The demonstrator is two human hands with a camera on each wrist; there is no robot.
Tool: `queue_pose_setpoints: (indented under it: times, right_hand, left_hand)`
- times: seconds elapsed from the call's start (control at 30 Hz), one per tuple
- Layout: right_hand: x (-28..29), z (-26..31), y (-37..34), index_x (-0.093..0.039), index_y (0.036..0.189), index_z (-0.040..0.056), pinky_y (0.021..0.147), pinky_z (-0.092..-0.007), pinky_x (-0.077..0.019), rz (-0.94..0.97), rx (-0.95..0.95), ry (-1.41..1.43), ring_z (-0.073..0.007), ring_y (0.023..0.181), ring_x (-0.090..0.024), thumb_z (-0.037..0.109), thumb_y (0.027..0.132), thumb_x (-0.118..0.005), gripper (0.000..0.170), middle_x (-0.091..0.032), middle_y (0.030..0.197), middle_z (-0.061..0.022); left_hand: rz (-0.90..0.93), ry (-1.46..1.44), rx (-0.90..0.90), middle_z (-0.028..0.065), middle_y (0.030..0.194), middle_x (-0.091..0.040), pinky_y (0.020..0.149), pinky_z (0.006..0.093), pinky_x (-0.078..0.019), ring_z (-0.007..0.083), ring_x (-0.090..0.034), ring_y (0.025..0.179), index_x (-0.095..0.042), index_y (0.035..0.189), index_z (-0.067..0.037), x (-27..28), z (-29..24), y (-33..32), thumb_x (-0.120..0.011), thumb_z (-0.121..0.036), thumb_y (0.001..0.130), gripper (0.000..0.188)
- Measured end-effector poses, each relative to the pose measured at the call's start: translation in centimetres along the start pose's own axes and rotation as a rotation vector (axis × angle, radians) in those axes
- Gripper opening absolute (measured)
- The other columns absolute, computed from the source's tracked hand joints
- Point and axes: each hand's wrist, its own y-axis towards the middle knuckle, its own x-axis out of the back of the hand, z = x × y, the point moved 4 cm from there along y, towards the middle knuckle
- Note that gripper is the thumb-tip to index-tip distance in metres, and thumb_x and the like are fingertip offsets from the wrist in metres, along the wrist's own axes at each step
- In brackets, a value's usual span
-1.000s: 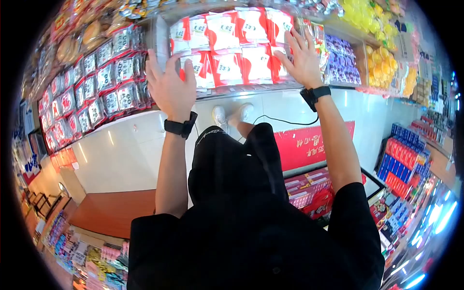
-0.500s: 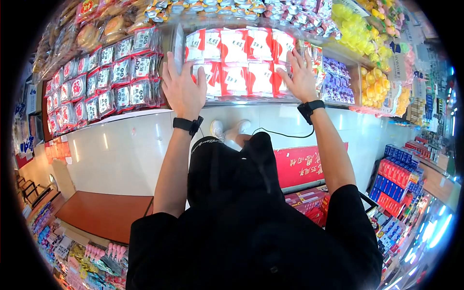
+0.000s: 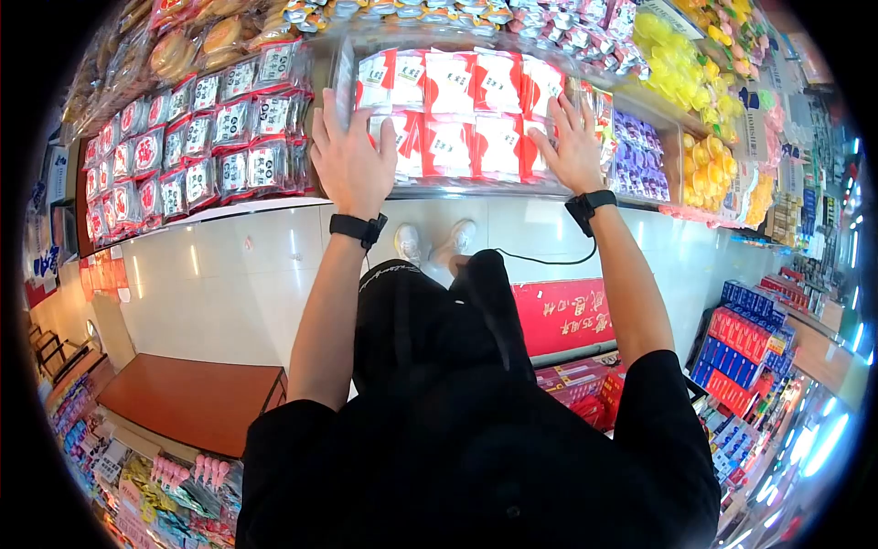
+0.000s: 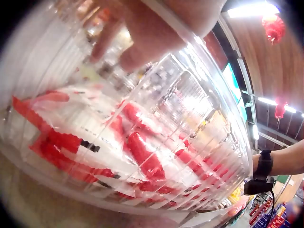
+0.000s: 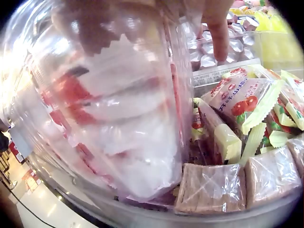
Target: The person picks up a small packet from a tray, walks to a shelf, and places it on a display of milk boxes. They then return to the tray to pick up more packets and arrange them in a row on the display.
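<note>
Rows of white-and-red packets [image 3: 450,146] fill a clear plastic bin [image 4: 66,199] in front of me. My left hand [image 3: 355,169] lies at the bin's left side, fingers spread and fairly straight, its thumb toward the packets. At the opposite side is my right hand [image 3: 576,151], fingers spread forward and thumb pointing inward over the packets. In the left wrist view, left-hand fingers [image 4: 137,52] show near the bin's top rim. The right wrist view has a right-hand finger [image 5: 217,35] hanging just outside the bin's right wall.
Left of the bin lie red-and-white packs with black lettering [image 3: 197,137]. To the right are purple-wrapped sweets [image 3: 637,156] and yellow cup-shaped items [image 3: 709,174]. Fruit-printed packets [image 5: 237,97] and brown wrapped blocks [image 5: 211,187] adjoin the bin. A brown bench [image 3: 187,393] stands behind.
The head view has shifted, so the display and both hands appear lower and more of the shelf behind shows. Both hands keep about the same places at the bin's sides.
</note>
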Motion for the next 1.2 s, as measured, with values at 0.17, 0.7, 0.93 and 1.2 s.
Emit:
queue_pose_setpoints:
  times: [0.17,0.7,0.93,1.2]
  right_hand:
    - [-0.3,-0.2,-0.4,-0.049,0.143,0.0059,0.116,-0.0521,-0.0278,-0.01,0.005,0.019,-0.0462,0.142,-0.028,0.05,0.093,-0.061,0.068,-0.047,0.147,-0.0191]
    - [0.4,-0.1,-0.2,-0.053,0.139,0.0041,0.113,-0.0521,-0.0331,-0.082,0.02,0.028,-0.0462,0.14,-0.031,0.046,0.09,-0.065,0.065,-0.048,0.145,-0.0186]
    - [1.2,0.0,-0.5,-0.051,0.138,-0.0023,0.116,-0.0529,-0.0292,-0.068,0.021,0.103,-0.0501,0.139,-0.031,0.045,0.091,-0.063,0.067,-0.045,0.145,-0.0264]
    - [2.5,-0.6,-0.8,-0.051,0.138,-0.0025,0.112,-0.0565,-0.0314,-0.068,-0.004,0.226,-0.0502,0.14,-0.03,0.049,0.092,-0.059,0.069,-0.049,0.14,-0.0262]
  left_hand:
    - [-0.007,0.021,-0.021,0.018,0.152,-0.04,0.101,0.0517,-0.0416,0.0422,-0.042,0.134,-0.07,0.111,-0.01,-0.3,0.1,-0.3,-0.064,-0.039,0.089,0.037]
    - [0.025,-0.004,-0.002,0.0188,0.154,-0.038,0.106,0.0522,-0.0389,0.0426,-0.04,0.136,-0.07,0.114,-0.018,0.6,-0.7,0.0,-0.066,-0.032,0.089,0.029]
    - [0.056,-0.027,-0.007,0.0195,0.156,-0.034,0.108,0.0527,-0.0376,0.0432,-0.037,0.138,-0.069,0.114,-0.013,0.7,-0.8,0.1,-0.066,-0.031,0.089,0.03]
    - [0.023,-0.042,-0.023,0.0215,0.155,-0.035,0.11,0.0512,-0.0371,0.0433,-0.039,0.137,-0.071,0.106,-0.008,0.9,-1.4,0.5,-0.068,-0.022,0.084,0.026]
